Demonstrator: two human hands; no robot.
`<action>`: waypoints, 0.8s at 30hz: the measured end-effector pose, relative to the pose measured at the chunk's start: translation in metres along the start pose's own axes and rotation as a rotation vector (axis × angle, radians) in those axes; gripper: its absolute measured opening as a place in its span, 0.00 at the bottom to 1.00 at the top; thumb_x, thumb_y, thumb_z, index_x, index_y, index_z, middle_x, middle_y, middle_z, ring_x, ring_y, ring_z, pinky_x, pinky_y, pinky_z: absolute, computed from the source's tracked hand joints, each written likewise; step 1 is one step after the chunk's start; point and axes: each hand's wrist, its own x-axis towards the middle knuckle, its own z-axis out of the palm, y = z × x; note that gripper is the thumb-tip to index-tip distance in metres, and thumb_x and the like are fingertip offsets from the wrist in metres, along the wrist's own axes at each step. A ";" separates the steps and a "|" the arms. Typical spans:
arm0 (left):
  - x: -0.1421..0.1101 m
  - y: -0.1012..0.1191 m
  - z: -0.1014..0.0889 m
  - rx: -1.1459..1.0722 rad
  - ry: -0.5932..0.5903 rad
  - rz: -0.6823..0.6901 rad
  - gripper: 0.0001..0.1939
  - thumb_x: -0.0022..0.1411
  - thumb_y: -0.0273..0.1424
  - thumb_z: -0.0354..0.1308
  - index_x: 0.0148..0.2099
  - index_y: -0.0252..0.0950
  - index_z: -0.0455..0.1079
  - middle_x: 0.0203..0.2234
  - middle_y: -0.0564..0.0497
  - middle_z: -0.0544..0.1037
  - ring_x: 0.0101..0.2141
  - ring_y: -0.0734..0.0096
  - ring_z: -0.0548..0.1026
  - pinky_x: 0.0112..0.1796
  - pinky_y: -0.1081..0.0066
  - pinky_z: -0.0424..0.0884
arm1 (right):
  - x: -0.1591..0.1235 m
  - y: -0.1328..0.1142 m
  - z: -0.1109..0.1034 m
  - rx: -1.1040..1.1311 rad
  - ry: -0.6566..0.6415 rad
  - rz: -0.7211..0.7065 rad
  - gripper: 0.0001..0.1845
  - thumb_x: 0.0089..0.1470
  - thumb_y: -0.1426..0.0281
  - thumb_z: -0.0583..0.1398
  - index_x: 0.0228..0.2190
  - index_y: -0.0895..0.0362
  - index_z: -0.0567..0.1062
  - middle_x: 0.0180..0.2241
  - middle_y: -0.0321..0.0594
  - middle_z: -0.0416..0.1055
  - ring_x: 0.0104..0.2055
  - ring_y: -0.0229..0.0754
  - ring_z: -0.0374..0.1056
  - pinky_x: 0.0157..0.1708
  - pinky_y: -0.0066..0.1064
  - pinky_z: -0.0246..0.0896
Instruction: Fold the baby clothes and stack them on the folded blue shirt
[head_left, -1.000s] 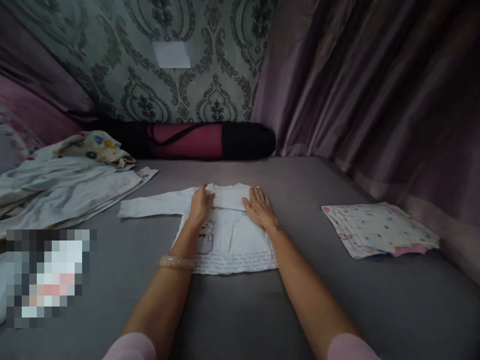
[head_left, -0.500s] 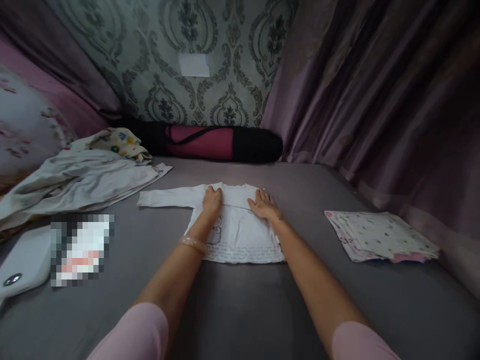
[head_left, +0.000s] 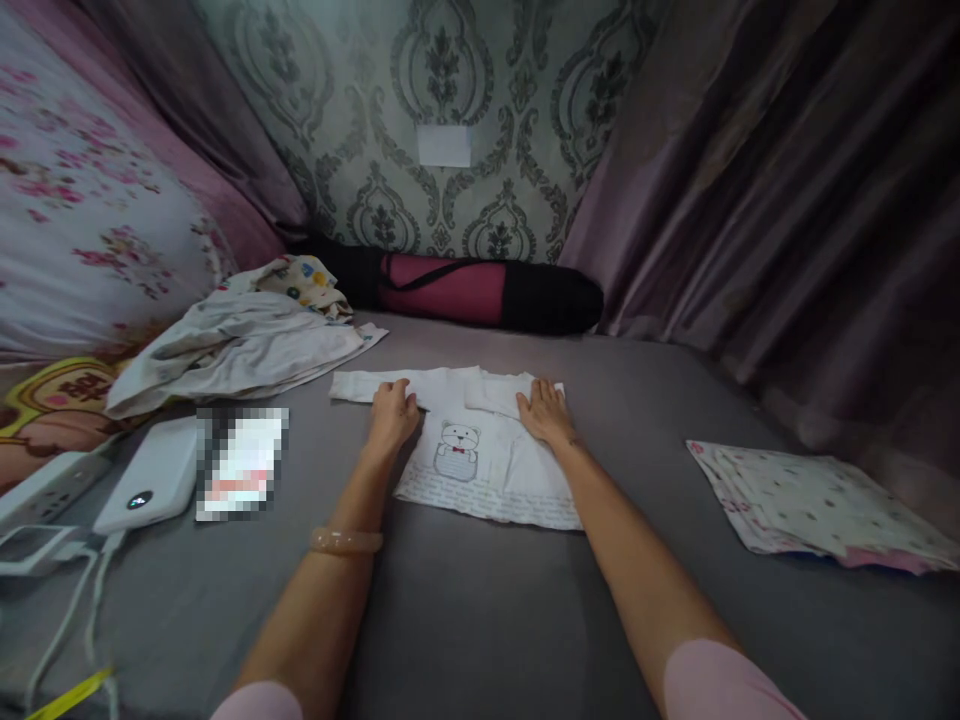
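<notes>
A white child's long-sleeved shirt (head_left: 480, 440) lies spread on the grey bed sheet, a bear print on its front and lines of small print along the hem. My left hand (head_left: 394, 412) is on the left sleeve near the shirt body, fingers curled over the fabric. That sleeve stretches out to the left past my hand. My right hand (head_left: 546, 410) rests flat, fingers extended, at the shirt's right side, where the other sleeve is folded inward across the chest.
Folded patterned clothes (head_left: 832, 500) lie at right. A heap of loose clothes (head_left: 247, 340), a white power bank (head_left: 154, 475), a blurred-out object (head_left: 244, 465), a power strip (head_left: 49, 490) and cables are at left. A black and maroon long bag (head_left: 450, 290) lies against the wall.
My left hand has moved from the shirt's shoulder area out onto the left sleeve, uncovering the bear print. My right hand stays at the right side. The view has swung left.
</notes>
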 end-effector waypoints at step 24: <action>0.017 -0.044 -0.041 0.084 0.314 -0.673 0.23 0.59 0.38 0.53 0.49 0.23 0.68 0.49 0.27 0.67 0.52 0.38 0.63 0.47 0.51 0.62 | 0.004 -0.097 -0.018 -0.005 -0.077 -0.162 0.32 0.64 0.64 0.40 0.64 0.67 0.50 0.68 0.53 0.40 0.69 0.50 0.33 0.65 0.45 0.27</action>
